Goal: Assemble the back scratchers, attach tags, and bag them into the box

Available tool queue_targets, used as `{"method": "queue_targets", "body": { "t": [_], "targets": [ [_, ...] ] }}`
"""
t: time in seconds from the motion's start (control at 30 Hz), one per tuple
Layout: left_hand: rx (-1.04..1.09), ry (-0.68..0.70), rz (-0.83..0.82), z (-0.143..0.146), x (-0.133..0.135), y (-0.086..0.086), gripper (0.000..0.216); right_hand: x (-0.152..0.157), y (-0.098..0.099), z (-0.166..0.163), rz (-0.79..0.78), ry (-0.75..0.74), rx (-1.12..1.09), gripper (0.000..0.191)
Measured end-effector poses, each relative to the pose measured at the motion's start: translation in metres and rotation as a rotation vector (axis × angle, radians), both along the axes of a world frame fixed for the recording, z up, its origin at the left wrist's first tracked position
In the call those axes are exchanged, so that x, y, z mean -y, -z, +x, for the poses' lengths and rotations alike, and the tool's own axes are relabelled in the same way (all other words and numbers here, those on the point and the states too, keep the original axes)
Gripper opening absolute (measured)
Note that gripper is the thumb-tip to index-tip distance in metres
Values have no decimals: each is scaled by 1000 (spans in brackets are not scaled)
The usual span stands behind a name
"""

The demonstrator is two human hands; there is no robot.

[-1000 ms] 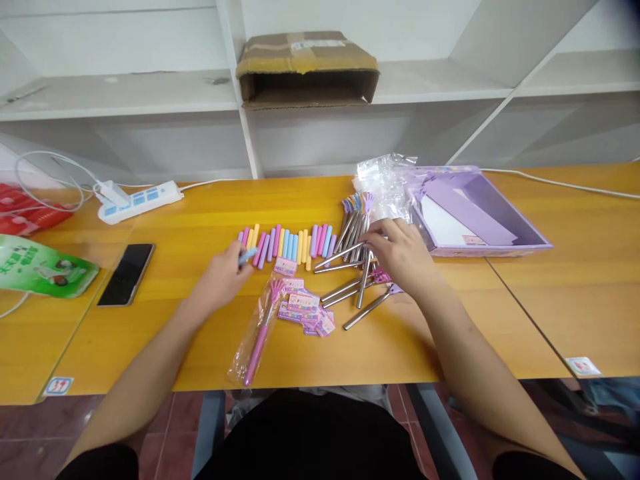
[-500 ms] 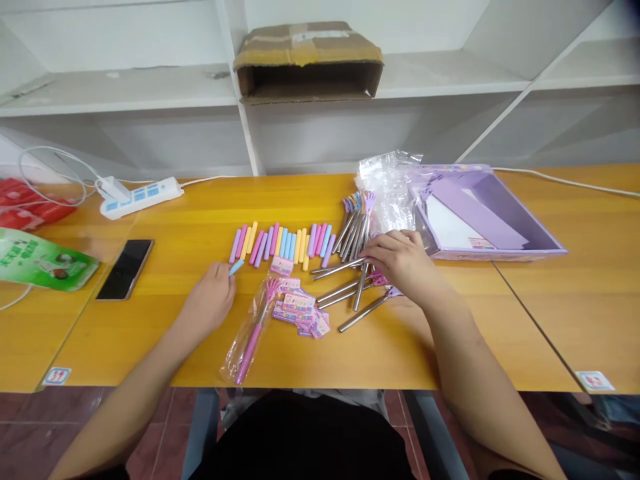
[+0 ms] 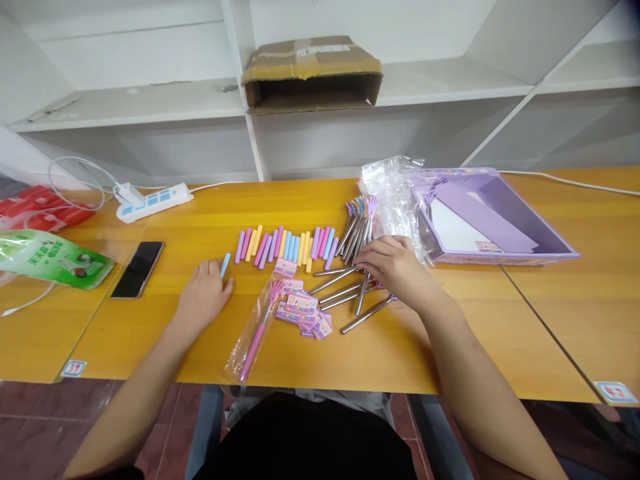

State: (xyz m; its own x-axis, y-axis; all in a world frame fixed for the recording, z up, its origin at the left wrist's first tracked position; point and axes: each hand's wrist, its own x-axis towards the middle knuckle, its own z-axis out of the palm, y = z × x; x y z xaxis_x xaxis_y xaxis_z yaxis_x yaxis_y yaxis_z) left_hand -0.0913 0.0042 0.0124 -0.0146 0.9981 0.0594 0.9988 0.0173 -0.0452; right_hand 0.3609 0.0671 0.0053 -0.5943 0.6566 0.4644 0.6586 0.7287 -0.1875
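My left hand [image 3: 204, 293] is closed on a light blue foam-like tube [image 3: 225, 265], which sticks out past its fingers. Right of it lies a row of pink, purple, yellow, and blue tubes [image 3: 285, 245]. My right hand [image 3: 390, 267] has its fingers bent over metal back scratchers [image 3: 333, 283], seemingly gripping one; its palm hides their hand-shaped heads. Just behind it is a bunch of more back scratchers [image 3: 357, 227] with small coloured hand heads. Between my hands, a pink-handled back scratcher [image 3: 253, 347] lies in a clear bag beside a pile of printed cards [image 3: 303, 310].
An open purple box [image 3: 505, 257] stands at the right, with clear plastic bags [image 3: 393, 190] against it. To the left are a phone [image 3: 137, 270], a power strip [image 3: 155, 202] and a green package [image 3: 60, 260]. A cardboard box [image 3: 313, 73] sits on the shelf behind.
My left hand has shifted slightly left with the blue tube, which now points more upward and away. The right hand stays at the back scratchers, its fingers lower on them. The view has tilted slightly.
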Motion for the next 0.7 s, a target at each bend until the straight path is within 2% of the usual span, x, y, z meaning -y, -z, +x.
{"method": "queue_targets", "body": {
  "t": [0.13,0.27,0.33,0.43,0.53,0.57,0.63,0.67,0.7],
  "targets": [
    [19,-4,46,19,28,-14,39,5,-2,-5,21,31,-105,16],
    [135,146,-175,47,76,-16,38,8,-4,-13,-8,58,-177,17],
    [149,125,-243,55,92,-10,28,12,-9,-19,-55,32,-243,20],
    [286,91,-310,60,98,-6,17,31,-25,-37,-255,-63,-360,29],
    [514,155,-271,78,96,-13,18,68,-41,-71,-601,-165,-348,30],
    [580,189,-246,89,95,-19,17,82,-43,-84,-734,-210,-346,30],
    [693,309,-242,115,95,-34,11,107,-41,-105,-902,-259,-444,37],
    [727,396,-230,127,95,-43,15,114,-38,-110,-953,-241,-518,37],
    [737,478,-182,136,93,-52,34,117,-35,-109,-976,-193,-585,38]
  ]
}}
